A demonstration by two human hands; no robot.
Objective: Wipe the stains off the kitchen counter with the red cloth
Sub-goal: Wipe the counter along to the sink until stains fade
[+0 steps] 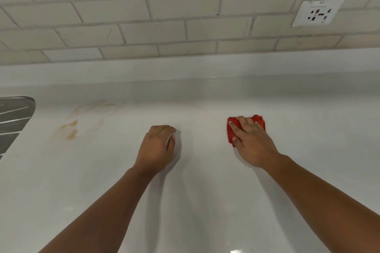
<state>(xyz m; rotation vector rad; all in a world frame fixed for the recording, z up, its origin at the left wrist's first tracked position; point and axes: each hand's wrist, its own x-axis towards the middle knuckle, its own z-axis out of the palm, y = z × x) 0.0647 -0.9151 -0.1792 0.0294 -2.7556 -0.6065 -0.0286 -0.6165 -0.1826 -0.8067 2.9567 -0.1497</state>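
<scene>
On the glossy white kitchen counter [205,191], right hand [250,141] presses crumpled red cloth [230,134] flat-fingered; left hand [157,146] rests fisted, empty; brownish stains [71,130] lie leftward.

The only view comes from a wide-angle camera on the person's head, placed over the near edge of the surface [205,201] and looking forward and steeply down across it. It faces the tiled wall [164,10], which fills the band at 12 o'clock, its grout lines bowed by the lens. The camera sits close, within arm's reach. Both forearms [102,211] enter from 5 and 7 o'clock, and the left hand [158,146] and right hand [250,141] lie near mid-frame. A metal drainer [14,121] is cut off at 9 o'clock, and a wall socket [317,13] sits toward 2 o'clock.
</scene>
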